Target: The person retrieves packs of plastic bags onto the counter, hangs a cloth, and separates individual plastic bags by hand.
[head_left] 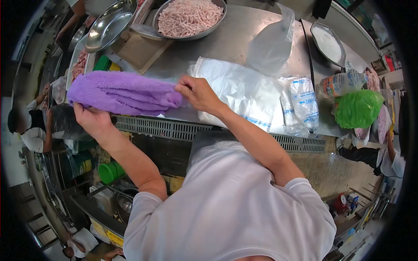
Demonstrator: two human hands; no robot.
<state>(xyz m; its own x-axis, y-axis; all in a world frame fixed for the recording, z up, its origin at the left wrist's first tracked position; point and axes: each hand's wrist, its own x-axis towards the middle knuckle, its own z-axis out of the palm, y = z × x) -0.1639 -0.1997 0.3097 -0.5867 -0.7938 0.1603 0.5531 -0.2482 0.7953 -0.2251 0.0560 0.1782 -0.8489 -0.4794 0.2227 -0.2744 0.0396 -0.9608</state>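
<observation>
A fluffy purple towel (124, 92) stretches between my two hands above the front edge of the steel table. My left hand (92, 119) supports its left end from below, the fingers partly hidden behind the cloth. At the other end, my right hand (198, 92) pinches the towel's tip between thumb and fingers. Just right of that hand, a stack of clear plastic bags (239, 87) lies flat on the table. Folded packs of bags with blue print (303, 102) rest beside the stack.
A metal bowl of ground meat (190, 19) stands at the back, near an empty steel bowl (111, 26) tilted at left. On the right are a tray of white powder (327, 43), a plastic bottle (344, 83) and a green bag (359, 108). Other people work at both sides.
</observation>
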